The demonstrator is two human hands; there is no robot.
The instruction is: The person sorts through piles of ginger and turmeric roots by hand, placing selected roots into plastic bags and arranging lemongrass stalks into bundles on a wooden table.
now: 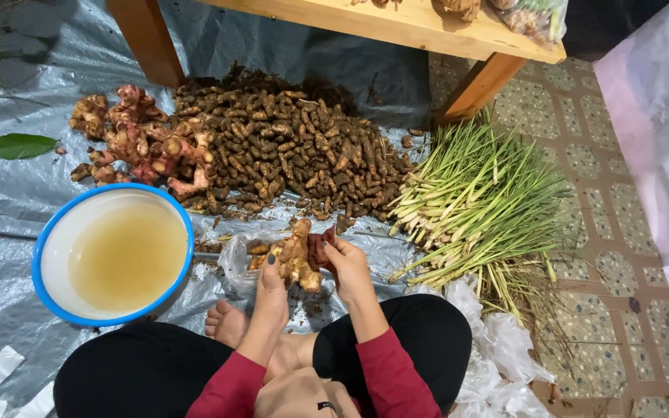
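Note:
I sit cross-legged on a grey plastic sheet (17,193). My left hand (271,292) grips a knobbly pale ginger root (294,255) from the left. On the root's right side my right hand (348,267) holds it too, with a small dark reddish piece (318,251) under the fingers. A clear plastic bag (234,263) lies under the root. Just beyond my hands is a large pile of small brown roots (296,147).
A blue-rimmed basin (49,224) of cloudy yellowish water stands at my left. Pinkish galangal roots (137,143) lie behind it. A heap of lemongrass stalks (482,201) lies at the right. A wooden table (427,27) stands beyond the pile. Crumpled clear bags (497,364) lie by my right knee.

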